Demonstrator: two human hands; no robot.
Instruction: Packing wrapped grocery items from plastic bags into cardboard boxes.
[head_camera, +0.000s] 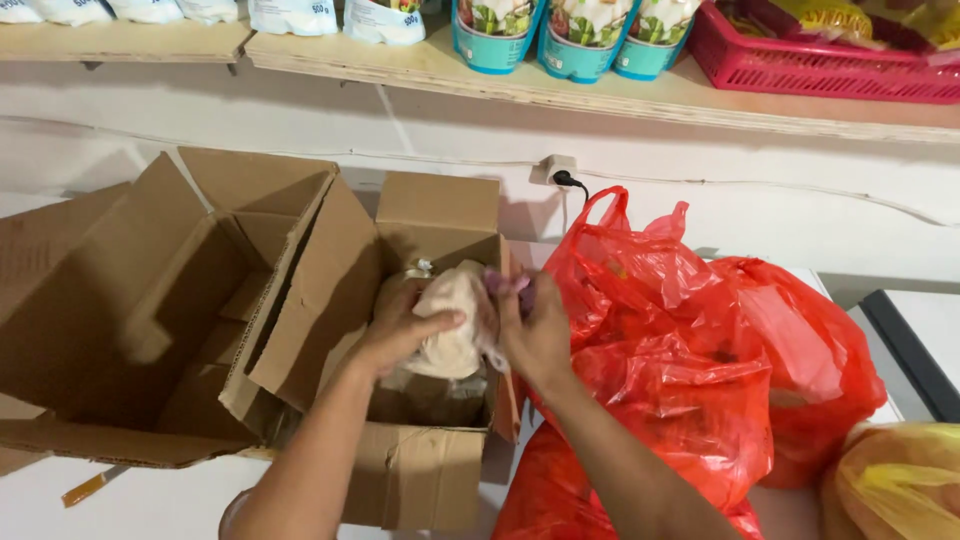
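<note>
We see a pale, soft bag (452, 320) held over the open box (425, 470) — just left of the red bags (680, 370). Our left hand (400, 325) closes loosely round its side; our right hand (535, 330) pinches the purple-tinged neck. It looks limp, light and likely to sag — best supported from beneath, with the neck gripped firmly.
</note>
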